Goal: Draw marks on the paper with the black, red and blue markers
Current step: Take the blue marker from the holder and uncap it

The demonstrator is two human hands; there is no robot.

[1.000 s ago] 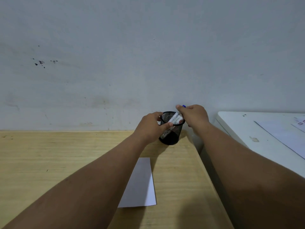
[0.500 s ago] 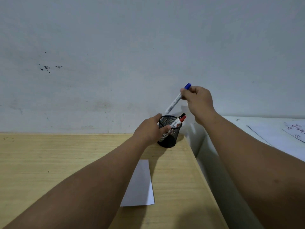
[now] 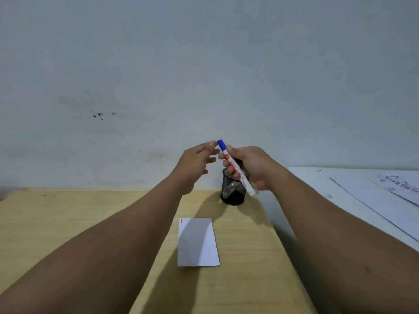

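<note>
Above the mesh cup (image 3: 233, 193), right hand (image 3: 251, 168) grips blue marker (image 3: 235, 167); left hand (image 3: 197, 162) spread.

Office desk (image 3: 68, 223) (mesh pen cup (image 3: 233, 193), printed sheets (image 3: 385, 200)).

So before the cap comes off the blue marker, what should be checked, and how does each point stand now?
1. Blue marker held firmly in right hand: ok.
2. Cap still on: ok, the blue cap is in place.
3. Left hand at the cap: not ok, its fingers are open beside it, not gripping.
4. Paper flat on the wooden table, uncovered: ok.
5. Room beside the black and red marks: ok.
6. Mesh cup upright: ok.
</note>
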